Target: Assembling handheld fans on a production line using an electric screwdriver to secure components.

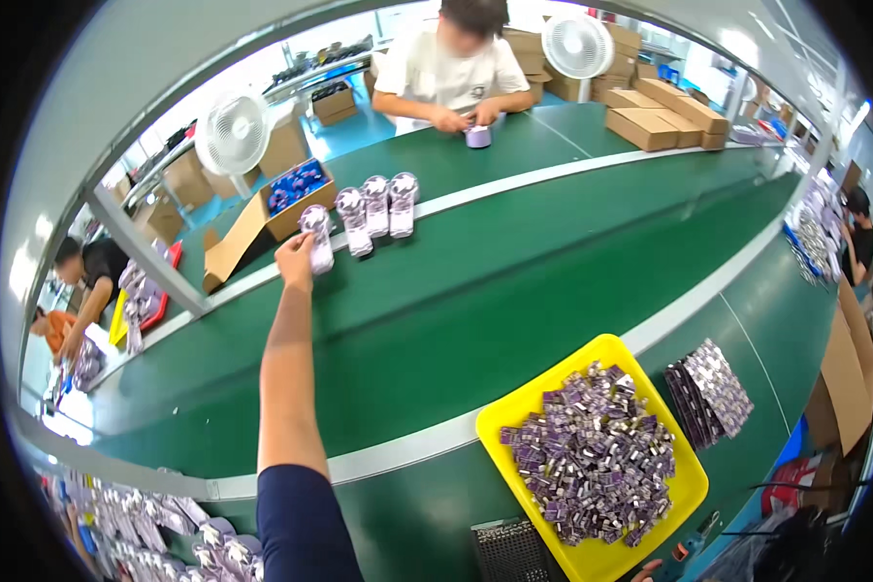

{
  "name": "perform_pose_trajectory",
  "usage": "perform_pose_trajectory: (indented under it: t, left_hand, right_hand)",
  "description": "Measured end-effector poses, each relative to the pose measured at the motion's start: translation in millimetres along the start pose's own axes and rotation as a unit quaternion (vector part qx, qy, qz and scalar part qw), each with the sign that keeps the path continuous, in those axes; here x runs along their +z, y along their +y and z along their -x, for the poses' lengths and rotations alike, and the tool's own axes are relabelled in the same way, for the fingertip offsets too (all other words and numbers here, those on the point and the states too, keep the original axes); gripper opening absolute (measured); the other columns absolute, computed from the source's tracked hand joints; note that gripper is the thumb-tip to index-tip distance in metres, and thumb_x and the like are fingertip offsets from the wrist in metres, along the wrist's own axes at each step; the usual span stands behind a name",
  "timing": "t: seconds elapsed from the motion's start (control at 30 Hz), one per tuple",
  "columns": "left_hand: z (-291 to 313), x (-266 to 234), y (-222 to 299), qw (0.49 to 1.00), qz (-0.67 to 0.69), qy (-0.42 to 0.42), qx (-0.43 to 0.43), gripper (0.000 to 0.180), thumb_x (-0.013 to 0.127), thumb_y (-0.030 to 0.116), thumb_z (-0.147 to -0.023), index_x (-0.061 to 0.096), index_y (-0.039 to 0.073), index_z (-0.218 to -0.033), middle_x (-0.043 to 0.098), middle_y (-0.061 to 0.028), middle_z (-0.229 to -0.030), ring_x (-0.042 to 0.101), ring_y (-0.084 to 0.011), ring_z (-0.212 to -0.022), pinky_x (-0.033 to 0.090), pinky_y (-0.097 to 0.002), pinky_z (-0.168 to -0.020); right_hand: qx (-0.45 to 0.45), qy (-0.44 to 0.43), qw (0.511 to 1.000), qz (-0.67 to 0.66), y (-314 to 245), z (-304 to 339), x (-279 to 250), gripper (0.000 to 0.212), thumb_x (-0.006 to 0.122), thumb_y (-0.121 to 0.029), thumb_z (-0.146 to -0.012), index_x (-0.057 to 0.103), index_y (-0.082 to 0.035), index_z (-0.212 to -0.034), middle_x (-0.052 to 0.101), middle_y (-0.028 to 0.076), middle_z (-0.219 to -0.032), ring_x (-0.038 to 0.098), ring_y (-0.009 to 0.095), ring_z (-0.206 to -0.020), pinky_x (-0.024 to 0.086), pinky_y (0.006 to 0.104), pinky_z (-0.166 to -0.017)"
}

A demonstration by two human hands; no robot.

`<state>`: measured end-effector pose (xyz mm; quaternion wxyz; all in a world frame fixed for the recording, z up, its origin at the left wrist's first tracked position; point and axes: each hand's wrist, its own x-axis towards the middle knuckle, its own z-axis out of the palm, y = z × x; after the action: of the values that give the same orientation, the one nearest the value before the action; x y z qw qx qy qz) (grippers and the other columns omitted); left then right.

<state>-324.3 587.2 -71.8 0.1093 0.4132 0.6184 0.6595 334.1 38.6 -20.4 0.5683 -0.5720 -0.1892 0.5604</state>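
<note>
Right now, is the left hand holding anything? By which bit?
The left hand is on a purple item, at its left side; gripping can't be told.

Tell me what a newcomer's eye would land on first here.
First, the yellow tray at lower right, heaped with small purple-and-silver parts and bright against the green surface. Next, the left hand, stretched out to a lilac device at the near end of a short row, upper left of centre. Then the co-worker in a white shirt, across at the top.
</note>
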Motion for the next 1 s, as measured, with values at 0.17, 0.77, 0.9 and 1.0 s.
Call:
perform_pose_trajectory:
  t: [0.17, 0.77, 0.9, 1.0]
  left_hand:
    - [-11.9, 30.6, 6.5, 0.992, -0.108, 0.01, 0.066, 0.017, 0.074, 0.014, -0.086, 0.079, 0.002, -0.097, 0.075, -0.0063, -0.081, 0.065, -0.0102, -0.073, 0.051, -0.0284, -0.071]
    - [232.8, -32.4, 198.4, 0.95, -0.024, -0.264, -0.164, 0.033, 0.064, 0.018, -0.096, 0.065, 0.001, -0.124, 0.069, -0.011, -0.116, 0.068, -0.0203, -0.103, 0.057, -0.0341, -0.086]
    - [342.3, -122.6, 294.2, 0.906, 0.035, -0.388, -0.168, 0.031, 0.066, 0.02, -0.098, 0.066, -0.001, -0.122, 0.071, -0.0104, -0.109, 0.068, -0.0206, -0.102, 0.055, -0.0339, -0.09]
    - [450.3, -168.9, 343.4, 0.917, -0.072, -0.379, -0.104, 0.026, 0.068, 0.018, -0.096, 0.069, 0.001, -0.116, 0.072, -0.0088, -0.107, 0.069, -0.0218, -0.101, 0.054, -0.0358, -0.091]
  right_hand:
    - [-0.037, -0.011, 0.998, 0.043, 18.7, 3.2, -13.6, 0.037, 0.057, -0.016, -0.102, 0.041, -0.004, -0.133, 0.047, 0.006, -0.07, 0.041, 0.015, -0.043, 0.041, 0.0303, -0.04]
    - [-0.103, -0.11, 0.986, -0.067, 8.1, -21.5, -10.8, 0.057, 0.064, -0.043, -0.098, 0.04, -0.006, -0.135, 0.044, 0.002, -0.068, 0.042, 0.013, -0.04, 0.038, 0.0293, -0.034]
    - [-0.081, -0.226, 0.961, -0.14, 20.4, -32.5, -7.3, 0.064, 0.05, -0.059, -0.1, 0.039, -0.008, -0.136, 0.047, 0.004, -0.074, 0.045, 0.014, -0.043, 0.04, 0.0296, -0.037]
    - [-0.064, -0.218, 0.969, -0.093, 1.4, -27.7, -16.9, 0.066, 0.044, -0.063, -0.1, 0.039, -0.009, -0.137, 0.049, 0.005, -0.078, 0.047, 0.014, -0.046, 0.042, 0.029, -0.039]
